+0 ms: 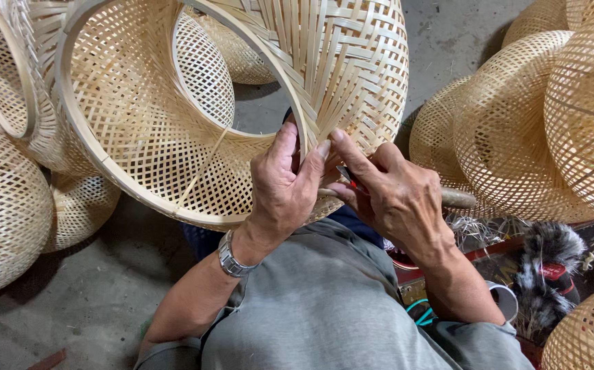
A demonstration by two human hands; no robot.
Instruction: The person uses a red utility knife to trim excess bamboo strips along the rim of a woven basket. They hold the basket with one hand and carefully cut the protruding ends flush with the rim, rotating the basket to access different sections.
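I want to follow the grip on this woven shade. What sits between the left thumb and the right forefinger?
In the head view, the bamboo rim of the woven shade runs between the left hand and right hand; both pinch it.

Pale woven bamboo basket point(173, 123), tipped sideways, open rim facing the camera.

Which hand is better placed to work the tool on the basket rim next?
Probably the right hand: it already grips the wooden-handled tool beside the rim of the woven bamboo basket. The left hand pinches that rim, steadying it.
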